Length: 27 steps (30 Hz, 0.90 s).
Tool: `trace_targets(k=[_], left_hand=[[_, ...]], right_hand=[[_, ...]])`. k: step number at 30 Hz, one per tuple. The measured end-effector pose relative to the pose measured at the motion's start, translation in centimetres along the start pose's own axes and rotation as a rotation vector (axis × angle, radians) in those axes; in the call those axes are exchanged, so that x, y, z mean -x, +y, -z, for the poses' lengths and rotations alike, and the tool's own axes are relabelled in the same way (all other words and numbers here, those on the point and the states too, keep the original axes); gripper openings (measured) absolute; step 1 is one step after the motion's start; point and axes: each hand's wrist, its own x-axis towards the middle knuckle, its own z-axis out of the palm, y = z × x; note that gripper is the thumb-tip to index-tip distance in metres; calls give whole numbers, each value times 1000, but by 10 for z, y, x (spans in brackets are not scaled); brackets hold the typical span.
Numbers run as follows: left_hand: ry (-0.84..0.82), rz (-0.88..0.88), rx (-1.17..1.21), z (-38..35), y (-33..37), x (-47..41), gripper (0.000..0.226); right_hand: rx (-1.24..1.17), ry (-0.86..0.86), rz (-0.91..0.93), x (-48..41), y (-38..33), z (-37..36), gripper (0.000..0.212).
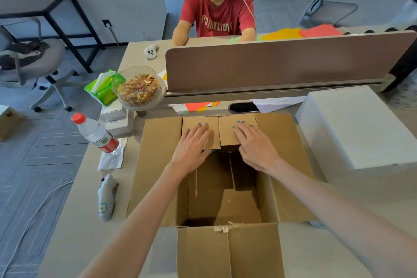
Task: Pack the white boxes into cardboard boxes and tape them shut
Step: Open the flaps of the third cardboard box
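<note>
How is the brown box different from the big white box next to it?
The cardboard box is brown and the white box is white. The cardboard box is open, flaps spread out; the white box is closed. The left hand and right hand rest flat on the cardboard box's far flaps, while nobody touches the white box. Both sit on the desk.

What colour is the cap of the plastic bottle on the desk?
Red. The bottle cap shows best in the head view.

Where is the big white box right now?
On the desk at the right of the head view, the white box sits beside the open cardboard box.
</note>
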Motion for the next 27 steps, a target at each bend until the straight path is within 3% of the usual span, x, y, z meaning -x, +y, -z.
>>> trace_targets(k=[6,12,17,22,24,27], left_hand=[[16,-7,131,52,-2,-4,41],[137,-51,96,80,-4,-22,28],[380,52,121,74,-16,-58,15],[238,189,-57,43,-29,-73,63],[130,196,-91,27,-31,-67,64],[-49,194,-17,5,-27,-49,58]], right_hand=[[-51,279,105,-1,7,28,22],[18,362,168,-10,15,52,29],[11,461,-8,-46,24,52,24],[30,310,-165,-67,31,37,63],[13,217,-189,-66,32,29,70],[-8,115,-153,-52,34,11,61]])
